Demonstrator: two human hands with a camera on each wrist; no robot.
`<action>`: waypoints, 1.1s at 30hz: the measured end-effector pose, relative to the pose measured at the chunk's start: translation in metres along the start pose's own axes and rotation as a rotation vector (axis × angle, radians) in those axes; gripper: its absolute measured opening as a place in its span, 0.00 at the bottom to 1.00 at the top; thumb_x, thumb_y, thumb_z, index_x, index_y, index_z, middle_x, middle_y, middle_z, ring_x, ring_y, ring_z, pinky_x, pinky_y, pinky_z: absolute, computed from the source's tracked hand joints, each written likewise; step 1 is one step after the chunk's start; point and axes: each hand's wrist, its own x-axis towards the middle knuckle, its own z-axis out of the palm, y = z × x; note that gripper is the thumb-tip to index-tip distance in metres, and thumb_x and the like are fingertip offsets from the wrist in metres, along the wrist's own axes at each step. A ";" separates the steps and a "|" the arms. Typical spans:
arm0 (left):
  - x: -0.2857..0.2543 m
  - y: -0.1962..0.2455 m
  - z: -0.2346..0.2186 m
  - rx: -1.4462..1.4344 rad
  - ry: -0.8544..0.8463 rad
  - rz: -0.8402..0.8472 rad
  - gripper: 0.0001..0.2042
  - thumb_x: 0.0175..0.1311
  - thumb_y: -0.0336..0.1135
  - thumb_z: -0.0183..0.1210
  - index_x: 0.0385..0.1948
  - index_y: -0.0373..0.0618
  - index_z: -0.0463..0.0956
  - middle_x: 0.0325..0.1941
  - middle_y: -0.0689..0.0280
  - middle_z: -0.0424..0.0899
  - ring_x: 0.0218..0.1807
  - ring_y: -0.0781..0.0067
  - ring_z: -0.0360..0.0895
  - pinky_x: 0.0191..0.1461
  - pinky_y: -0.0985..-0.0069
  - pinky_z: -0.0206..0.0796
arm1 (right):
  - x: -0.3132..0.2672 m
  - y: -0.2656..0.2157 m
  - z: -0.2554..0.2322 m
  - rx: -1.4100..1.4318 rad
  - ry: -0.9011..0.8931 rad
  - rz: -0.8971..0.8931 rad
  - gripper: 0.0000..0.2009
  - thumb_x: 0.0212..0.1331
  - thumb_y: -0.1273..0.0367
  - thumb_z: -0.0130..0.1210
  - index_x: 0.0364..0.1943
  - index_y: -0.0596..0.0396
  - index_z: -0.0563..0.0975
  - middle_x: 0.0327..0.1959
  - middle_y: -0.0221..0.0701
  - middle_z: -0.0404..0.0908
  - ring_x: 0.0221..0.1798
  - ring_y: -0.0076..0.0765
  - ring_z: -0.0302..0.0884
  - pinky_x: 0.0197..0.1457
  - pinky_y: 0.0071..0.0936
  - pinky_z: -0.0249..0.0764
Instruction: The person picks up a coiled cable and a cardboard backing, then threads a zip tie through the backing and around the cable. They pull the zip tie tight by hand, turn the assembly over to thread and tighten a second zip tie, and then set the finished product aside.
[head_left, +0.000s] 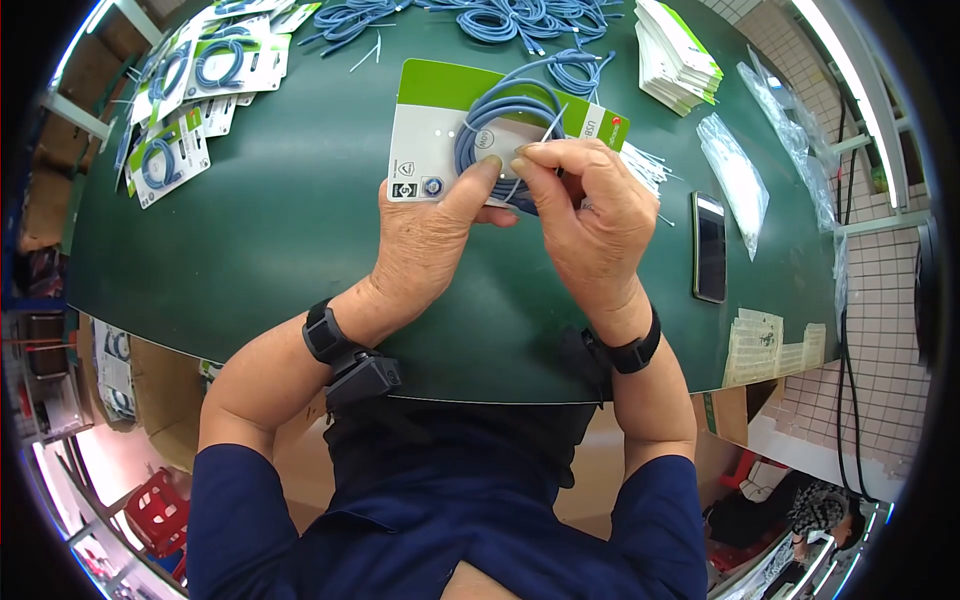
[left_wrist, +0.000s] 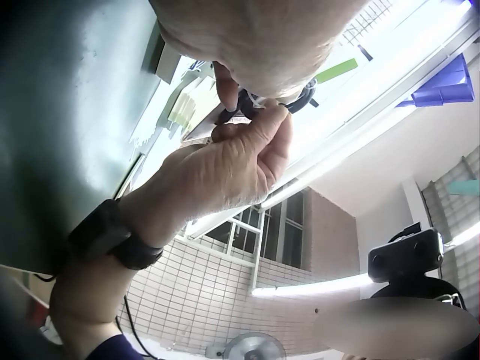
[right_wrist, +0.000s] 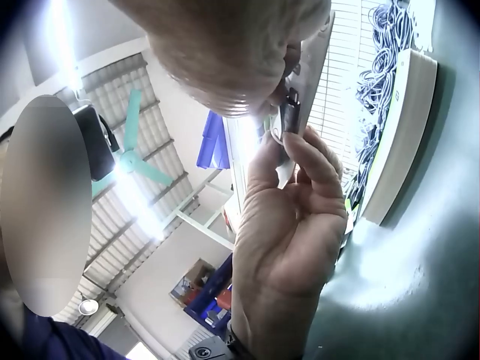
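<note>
A green and white packaging card (head_left: 425,130) is held up over the green table, with a coiled blue cable (head_left: 464,145) lying against its front. My left hand (head_left: 425,240) grips the card and coil at the lower edge, thumb on the front over the coil and fingers behind. Beside it, my right hand (head_left: 600,215) pinches a thin white tie (head_left: 553,125) between thumb and forefinger; the tie crosses the coil's right side. In the right wrist view, a loop of the tie (right_wrist: 277,136) shows at the left hand's (right_wrist: 289,225) fingertips. The card's back is hidden.
Carded cables (head_left: 215,65) pile up at the left. Loose blue cables (head_left: 490,20) lie at the back, near a stack of cards (head_left: 670,60). White ties (head_left: 648,170), a plastic bag (head_left: 735,180), a phone (head_left: 709,245) and printed paper (head_left: 755,345) lie on the right.
</note>
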 end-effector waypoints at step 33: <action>-0.007 0.008 -0.001 -0.041 0.013 0.020 0.11 0.69 0.27 0.67 0.48 0.34 0.81 0.38 0.64 0.87 0.32 0.76 0.85 0.35 0.77 0.79 | -0.008 -0.018 -0.025 -0.130 -0.147 -0.408 0.18 0.47 0.81 0.76 0.43 0.53 0.86 0.43 0.35 0.91 0.36 0.37 0.84 0.34 0.28 0.78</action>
